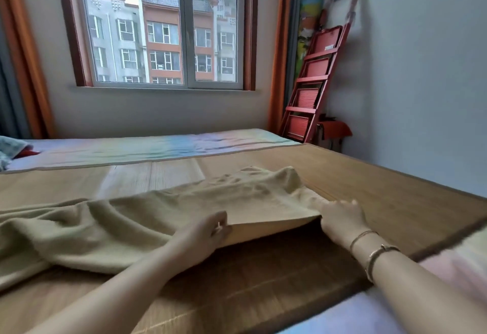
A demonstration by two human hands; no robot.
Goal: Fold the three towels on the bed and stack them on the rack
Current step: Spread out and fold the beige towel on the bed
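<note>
A large beige towel (pixel 147 217) lies spread and rumpled across the bamboo mat (pixel 395 202) on the bed, its right end lifted off the mat. My left hand (pixel 208 231) grips the towel's near edge, fingers tucked under the fabric. My right hand (pixel 342 217) holds the towel's right corner, its fingertips hidden in the cloth. A teal towel (pixel 10 149) shows at the far left edge of the bed. No rack is in view.
A pastel striped sheet (pixel 158 146) covers the far part of the bed below the window (pixel 163 25). A red folding ladder (pixel 313 80) leans in the right corner by the grey wall (pixel 421 70). Orange curtains hang on both sides.
</note>
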